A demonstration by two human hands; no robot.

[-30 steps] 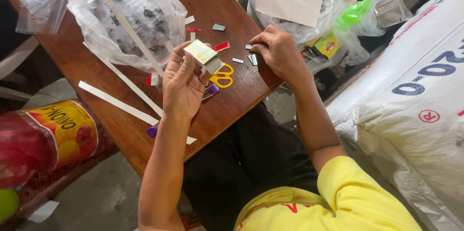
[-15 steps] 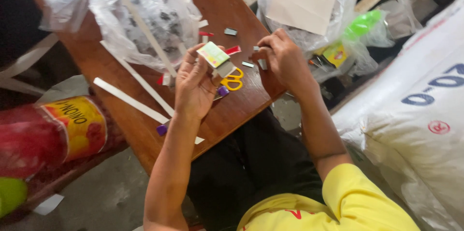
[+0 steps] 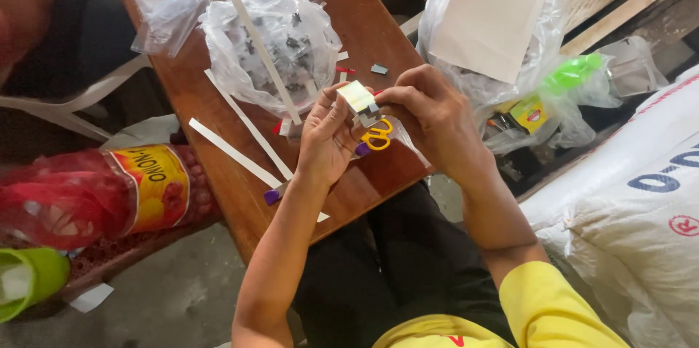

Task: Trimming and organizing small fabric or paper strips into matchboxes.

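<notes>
Above a brown wooden table [image 3: 218, 111], the left hand [image 3: 328, 140] pinches a small pale card piece [image 3: 358, 96] in its closed fingertips — the right hand [image 3: 429, 115], at its 3 o'clock, curls its fingers onto the same piece. Yellow-handled scissors [image 3: 376, 137] lie just beneath; a clear bag of small dark parts [image 3: 273, 46] sits at 11 o'clock — white paper strips [image 3: 233, 151] at 9.
</notes>
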